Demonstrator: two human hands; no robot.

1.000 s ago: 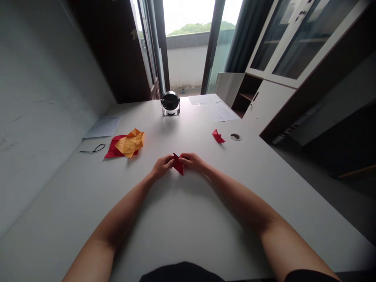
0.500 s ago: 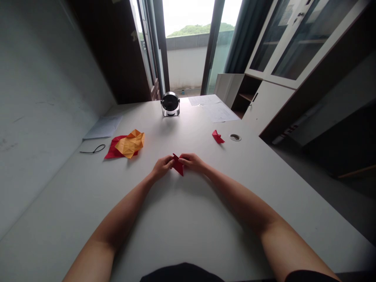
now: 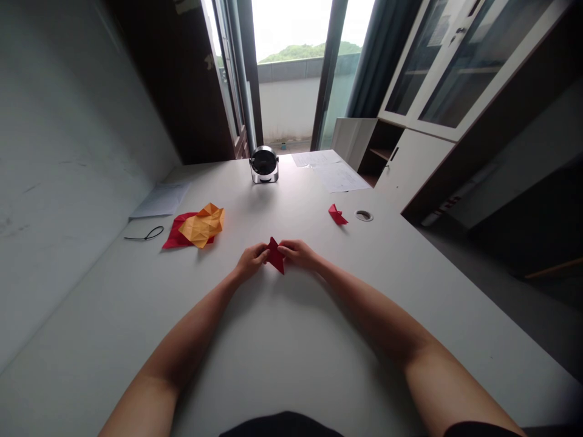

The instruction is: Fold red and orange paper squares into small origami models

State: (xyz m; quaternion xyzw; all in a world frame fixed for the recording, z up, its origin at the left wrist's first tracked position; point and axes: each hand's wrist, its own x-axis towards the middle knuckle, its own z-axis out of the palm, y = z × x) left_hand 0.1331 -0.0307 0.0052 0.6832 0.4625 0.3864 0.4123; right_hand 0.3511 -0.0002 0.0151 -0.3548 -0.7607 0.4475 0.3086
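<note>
A small piece of folded red paper (image 3: pixel 276 256) with pointed corners is held between my two hands, over the middle of the white table (image 3: pixel 282 340). My left hand (image 3: pixel 252 260) pinches its left edge. On the opposite edge, my right hand (image 3: pixel 298 252) grips it between thumb and fingers. The fingertips behind the paper are partly hidden. Further off to the right lies a small folded red paper shape (image 3: pixel 337 214), apart from both hands. To the left, a creased orange paper sheet (image 3: pixel 203 225) rests on top of a red paper sheet (image 3: pixel 175 234).
A round black device on a metal stand (image 3: pixel 264 164) stands at the back. Printed sheets (image 3: pixel 341 175) lie behind right, other papers (image 3: pixel 159 199) back left. A black cable tie (image 3: pixel 148 233) is by the left wall. A cable hole (image 3: pixel 364 215) pierces the tabletop at right.
The upper tip of the folded red paper has shifted slightly and now looks more pointed between my fingers. Both hands keep their grip; the whole view has tilted very slightly.
</note>
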